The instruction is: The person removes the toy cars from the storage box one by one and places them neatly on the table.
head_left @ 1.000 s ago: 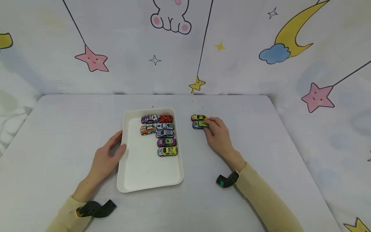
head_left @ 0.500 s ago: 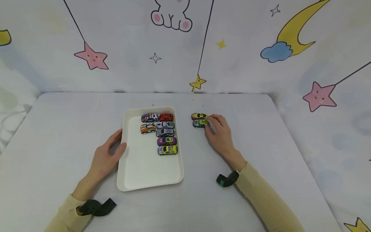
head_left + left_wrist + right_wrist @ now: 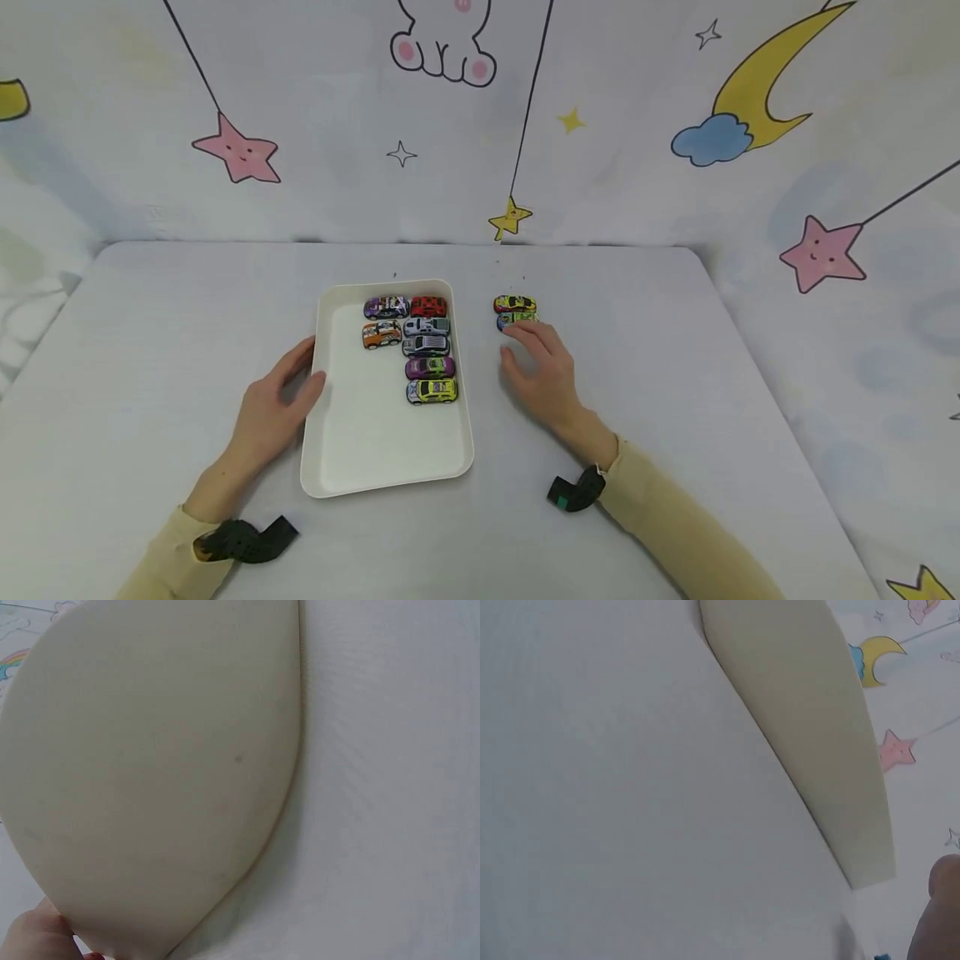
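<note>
My left hand (image 3: 264, 414) holds the white tray (image 3: 375, 457) by its left rim, with the thumb over the edge. In the left wrist view the tray's outer wall (image 3: 157, 750) fills much of the picture, and part of the hand (image 3: 39, 936) shows low at the left. To the right of the tray, two toy cars lie side by side: a yellow-and-red car (image 3: 514, 303) behind a green-and-blue car (image 3: 510, 318). My right hand (image 3: 543, 385) hovers at the nearer car, its loosely bent fingers covering part of it and the thumb apart.
Inside the tray several toy cars stand along the right side, from a red car (image 3: 428, 307) down to a yellow car (image 3: 432, 391). A purple car (image 3: 386, 307) and an orange car (image 3: 382, 334) form a second column. A patterned backdrop (image 3: 600, 183) rises behind the table.
My right hand has drawn back from the right ends of the two loose cars, moving toward me and left. The two cars keep their places, and the left hand stays at the tray.
</note>
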The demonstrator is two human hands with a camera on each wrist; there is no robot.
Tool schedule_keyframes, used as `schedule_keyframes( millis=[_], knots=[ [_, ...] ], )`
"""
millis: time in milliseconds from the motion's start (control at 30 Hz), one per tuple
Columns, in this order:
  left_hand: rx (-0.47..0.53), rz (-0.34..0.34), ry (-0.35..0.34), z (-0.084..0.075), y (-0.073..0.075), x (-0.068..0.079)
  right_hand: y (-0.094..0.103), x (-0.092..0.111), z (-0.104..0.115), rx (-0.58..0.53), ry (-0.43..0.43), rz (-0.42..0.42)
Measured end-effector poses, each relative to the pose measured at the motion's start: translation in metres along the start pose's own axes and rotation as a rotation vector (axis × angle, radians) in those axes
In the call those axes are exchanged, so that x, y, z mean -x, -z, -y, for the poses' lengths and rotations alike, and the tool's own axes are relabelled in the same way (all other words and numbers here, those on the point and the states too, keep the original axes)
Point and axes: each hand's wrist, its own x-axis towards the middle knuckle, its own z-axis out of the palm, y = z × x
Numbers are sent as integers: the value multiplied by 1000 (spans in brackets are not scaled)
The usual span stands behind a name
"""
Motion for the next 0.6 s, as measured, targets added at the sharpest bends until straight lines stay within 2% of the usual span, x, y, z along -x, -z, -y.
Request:
schedule_keyframes(
  millis=[267, 433, 600],
  knots=[
    [-4, -6, -9, 0, 2, -1, -11, 3, 22, -86, -4, 97],
    [-4, -3, -5, 0, 3, -2, -16, 6, 37, -192, -1, 192],
    [0, 12, 15, 1, 1, -1, -21, 9, 47, -274, -9, 237]
  ],
)
